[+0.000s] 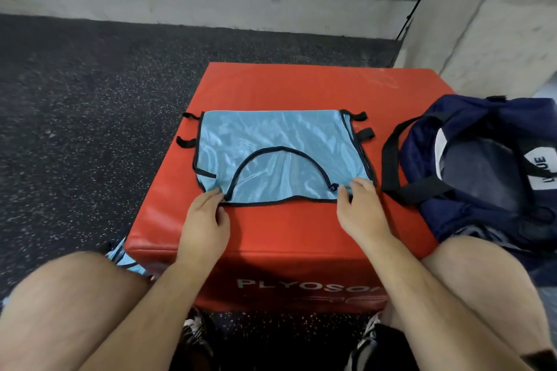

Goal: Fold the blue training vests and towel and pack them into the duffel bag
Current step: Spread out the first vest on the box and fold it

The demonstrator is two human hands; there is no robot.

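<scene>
The light blue training vest [280,141] lies spread flat on the red plyo box [286,87], neck opening toward us. Our hands sit at its two near corners. The left hand [205,217] curls its fingertips onto the hem and appears to pinch it. The right hand [360,208] rests its fingers over the other corner, but we cannot tell whether it grips the cloth.

We judge the fold is just starting. To do it well, we should take both corners firmly and lift them together. We then carry the near hem straight to the far hem so the edges meet squarely. The mesh looks slippery and wrinkled, so we smooth it flat after each fold. The black side straps [363,132] should be tucked inside so they don't snag.

The navy duffel bag [512,117] stands open just beside the box on our right. More blue mesh [125,256] hangs near our left knee.
</scene>
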